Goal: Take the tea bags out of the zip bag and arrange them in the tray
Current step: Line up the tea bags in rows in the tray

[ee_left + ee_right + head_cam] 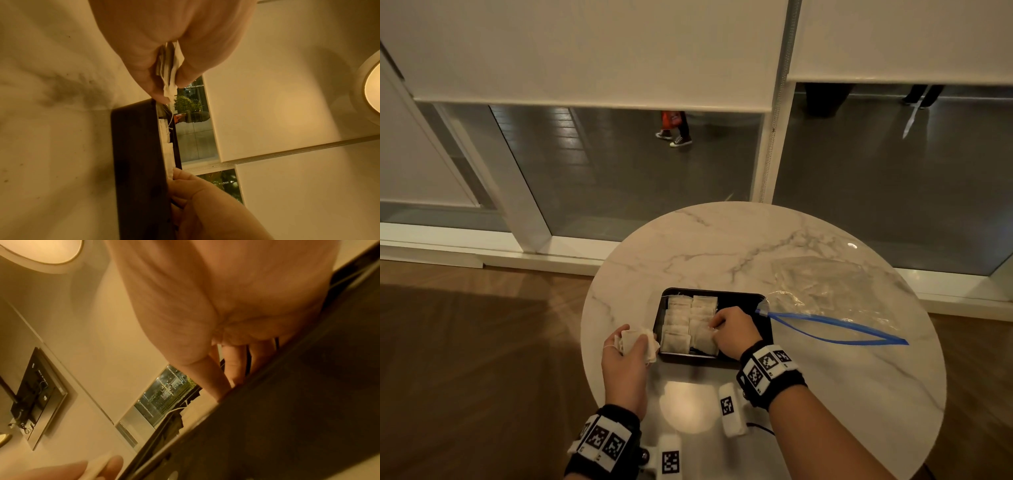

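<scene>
Left hand (625, 356) grips a small stack of tea bags (639, 343), held just left of the black tray (765, 323). Tray sits on the marble tabletop (688, 246); two columns of tea bags in the tray (690, 320) fill its left part. Right hand (732, 330) reaches into the tray, fingers curled, pinching the nearest right-column bag. Zip bag (825, 301) lies open, right of the tray.

Table: round white marble top (688, 246), grey veins, lamp glare at near edge.
Tray: black rect. tray (765, 329), sits near centre, w/ tea bags in rows.
Zip bag: clear, blue zip (825, 294), flat, just right of tray, mouth open.
</scene>
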`<action>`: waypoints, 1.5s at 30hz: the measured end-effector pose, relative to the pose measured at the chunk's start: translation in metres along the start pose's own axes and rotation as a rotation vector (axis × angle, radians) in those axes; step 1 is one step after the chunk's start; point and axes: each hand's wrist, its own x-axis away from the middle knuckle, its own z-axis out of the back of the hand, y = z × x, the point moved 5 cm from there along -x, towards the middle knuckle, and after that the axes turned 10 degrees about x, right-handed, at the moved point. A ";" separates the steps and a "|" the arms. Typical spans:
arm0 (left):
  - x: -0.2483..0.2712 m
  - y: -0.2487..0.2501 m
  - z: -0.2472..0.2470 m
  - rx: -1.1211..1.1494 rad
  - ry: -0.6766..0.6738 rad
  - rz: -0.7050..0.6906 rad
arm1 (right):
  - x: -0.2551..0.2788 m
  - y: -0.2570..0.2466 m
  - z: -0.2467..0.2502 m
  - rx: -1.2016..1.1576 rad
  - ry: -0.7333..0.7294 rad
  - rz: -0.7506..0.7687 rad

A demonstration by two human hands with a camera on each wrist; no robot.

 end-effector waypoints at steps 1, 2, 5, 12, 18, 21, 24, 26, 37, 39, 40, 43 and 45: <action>-0.001 -0.001 0.000 -0.012 0.000 -0.005 | -0.001 0.000 -0.002 0.016 -0.007 -0.010; -0.001 -0.002 0.001 -0.019 0.001 -0.009 | -0.002 0.000 -0.004 0.035 -0.012 -0.016; -0.004 -0.003 0.002 -0.031 -0.001 -0.023 | -0.004 -0.002 -0.008 0.072 -0.032 -0.027; -0.007 -0.003 0.003 -0.054 -0.002 -0.033 | -0.007 -0.006 -0.014 0.101 -0.021 -0.034; -0.006 -0.003 0.003 -0.060 -0.012 -0.032 | -0.012 -0.009 -0.016 0.073 0.024 -0.038; -0.006 -0.003 0.003 -0.059 -0.009 -0.026 | -0.013 -0.008 -0.016 0.060 0.039 -0.037; -0.006 -0.002 0.003 -0.043 -0.008 -0.020 | -0.013 -0.006 -0.016 0.059 0.046 -0.038; -0.005 -0.001 0.003 -0.033 -0.012 -0.018 | -0.012 -0.005 -0.015 0.057 0.050 -0.041; -0.004 0.004 0.004 -0.038 -0.011 -0.052 | -0.006 -0.002 -0.004 -0.011 0.091 -0.033; -0.002 0.006 0.001 -0.025 -0.027 -0.048 | -0.003 -0.002 0.002 -0.044 0.115 -0.016; -0.001 0.006 -0.001 -0.015 -0.036 -0.045 | -0.001 -0.002 0.005 -0.068 0.130 -0.006; 0.006 0.006 -0.010 0.023 -0.074 -0.024 | 0.012 -0.006 0.019 -0.169 0.197 0.044; 0.012 0.002 -0.018 0.072 -0.105 0.028 | 0.025 -0.012 0.026 -0.284 0.180 0.089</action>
